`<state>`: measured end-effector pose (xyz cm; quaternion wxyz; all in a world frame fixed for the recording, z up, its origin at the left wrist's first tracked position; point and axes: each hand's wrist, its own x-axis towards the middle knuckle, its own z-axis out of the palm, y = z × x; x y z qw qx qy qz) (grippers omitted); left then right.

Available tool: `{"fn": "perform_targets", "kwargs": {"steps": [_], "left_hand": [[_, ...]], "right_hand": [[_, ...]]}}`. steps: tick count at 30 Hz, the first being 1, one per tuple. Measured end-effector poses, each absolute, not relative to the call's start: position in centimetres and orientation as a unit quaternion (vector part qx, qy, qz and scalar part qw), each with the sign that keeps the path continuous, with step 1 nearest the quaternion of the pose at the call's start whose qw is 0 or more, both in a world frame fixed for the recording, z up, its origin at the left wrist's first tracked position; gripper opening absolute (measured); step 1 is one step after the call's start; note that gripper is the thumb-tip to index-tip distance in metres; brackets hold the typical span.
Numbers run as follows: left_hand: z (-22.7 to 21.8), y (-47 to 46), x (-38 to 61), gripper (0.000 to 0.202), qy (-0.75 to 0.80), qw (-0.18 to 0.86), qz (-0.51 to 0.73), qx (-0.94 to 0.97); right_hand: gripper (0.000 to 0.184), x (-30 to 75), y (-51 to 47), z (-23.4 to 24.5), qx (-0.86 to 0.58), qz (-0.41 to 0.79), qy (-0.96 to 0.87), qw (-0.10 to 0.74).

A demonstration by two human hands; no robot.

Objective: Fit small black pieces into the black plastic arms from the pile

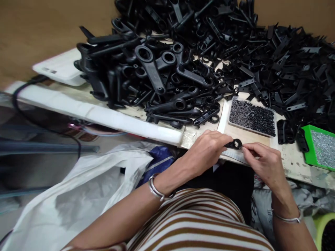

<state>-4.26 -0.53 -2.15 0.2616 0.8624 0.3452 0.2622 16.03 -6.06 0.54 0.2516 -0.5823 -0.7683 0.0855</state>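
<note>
My left hand is closed on one end of a black plastic lever part, whose ring end points to the right. Just beside that ring, my right hand pinches with thumb and forefinger; whatever lies between the fingertips is too small to make out. Both hands are at the table's front edge, over a sheet of printed paper. Directly behind them sits a clear plastic tray filled with tiny dark pieces.
A big heap of black ring-ended levers covers the table's left and middle. Smaller black plastic pieces pile up at right. A green bin holds silvery screws or pins. White foam edging runs along the left front; a white bag hangs below.
</note>
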Motion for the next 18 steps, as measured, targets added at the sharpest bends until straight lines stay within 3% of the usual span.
{"fn": "perform_targets", "kwargs": {"steps": [7,18], "left_hand": [[-2.9,-0.9,-3.9,0.024,0.357,0.253,0.302,0.847],[-3.7,-1.0,-4.0,0.019,0.331,0.286,0.361,0.823]], "right_hand": [[0.018,14.2,-6.1,-0.2,-0.580,-0.022,-0.788,0.207],[0.022,11.0,-6.9,0.4,-0.661,-0.058,-0.739,0.115]]}}
